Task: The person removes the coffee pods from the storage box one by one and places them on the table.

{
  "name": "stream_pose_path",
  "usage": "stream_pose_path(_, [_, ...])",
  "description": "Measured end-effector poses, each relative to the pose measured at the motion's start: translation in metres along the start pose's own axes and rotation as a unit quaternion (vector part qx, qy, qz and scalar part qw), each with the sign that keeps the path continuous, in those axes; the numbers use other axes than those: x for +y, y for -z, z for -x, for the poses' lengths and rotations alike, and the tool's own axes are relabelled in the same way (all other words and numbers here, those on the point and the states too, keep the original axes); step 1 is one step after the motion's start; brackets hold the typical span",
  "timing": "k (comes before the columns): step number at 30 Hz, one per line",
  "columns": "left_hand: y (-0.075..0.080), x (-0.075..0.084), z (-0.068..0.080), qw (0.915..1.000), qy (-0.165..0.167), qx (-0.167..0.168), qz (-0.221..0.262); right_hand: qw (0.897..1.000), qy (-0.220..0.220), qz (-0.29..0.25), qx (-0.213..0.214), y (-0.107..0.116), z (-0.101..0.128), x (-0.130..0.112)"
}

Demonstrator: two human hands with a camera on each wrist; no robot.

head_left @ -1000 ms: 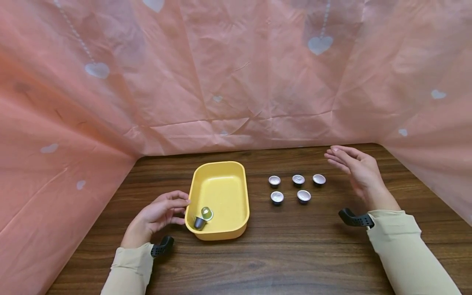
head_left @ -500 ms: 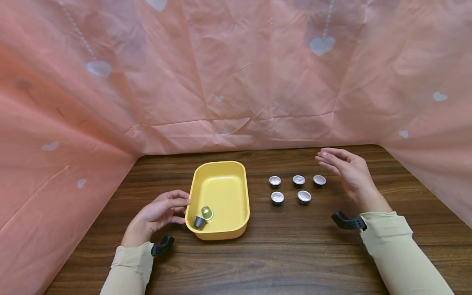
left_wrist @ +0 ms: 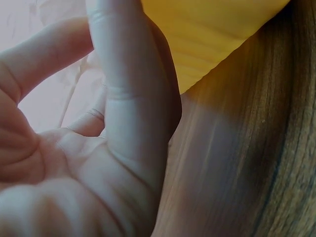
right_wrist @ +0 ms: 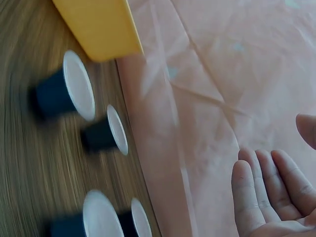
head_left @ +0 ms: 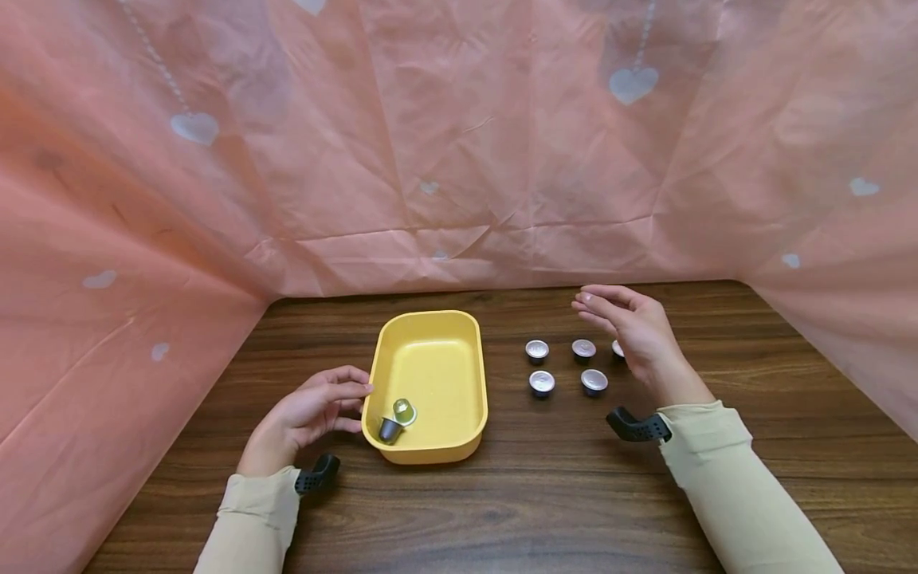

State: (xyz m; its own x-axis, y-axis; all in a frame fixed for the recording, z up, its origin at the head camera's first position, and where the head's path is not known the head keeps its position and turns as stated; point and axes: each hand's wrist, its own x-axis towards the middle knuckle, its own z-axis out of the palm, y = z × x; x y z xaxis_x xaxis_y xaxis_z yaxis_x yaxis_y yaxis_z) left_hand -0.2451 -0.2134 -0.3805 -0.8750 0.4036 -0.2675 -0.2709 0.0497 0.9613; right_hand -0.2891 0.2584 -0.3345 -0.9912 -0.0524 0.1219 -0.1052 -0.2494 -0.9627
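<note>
A yellow tray sits on the wooden table, with a green capsule and a dark capsule lying in its near left corner. My left hand rests with relaxed fingers against the tray's left wall and holds nothing. Several silver-topped capsules stand in two rows to the right of the tray. My right hand hovers open above the back row, partly hiding the far right capsule. In the right wrist view the dark capsules and my straight fingers show.
Pink crumpled sheeting with pale hearts walls the table at the back and both sides. Bare dark wood lies in front of the tray and capsules. Black wrist mounts sit at both cuffs.
My right hand has moved left, from beyond the capsules to over their back row, now covering part of the far right one. The left hand and tray have stayed put.
</note>
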Motion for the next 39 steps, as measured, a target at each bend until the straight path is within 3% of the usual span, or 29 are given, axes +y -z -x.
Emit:
stream_pose_path(13, [-0.002, 0.001, 0.0, 1.0, -0.001, 0.003, 0.001, 0.997, -0.011, 0.075, -0.024, -0.07, -0.013, 0.021])
stream_pose_path(19, [-0.004, 0.001, 0.0, 1.0, -0.003, 0.002, 0.005, 0.997, -0.011, 0.07, -0.038, -0.098, -0.014, 0.026])
stream_pose_path(39, [-0.01, -0.001, -0.002, 0.9999, -0.008, 0.002, 0.008, 0.996, -0.021, 0.044, -0.075, -0.14, -0.015, 0.039])
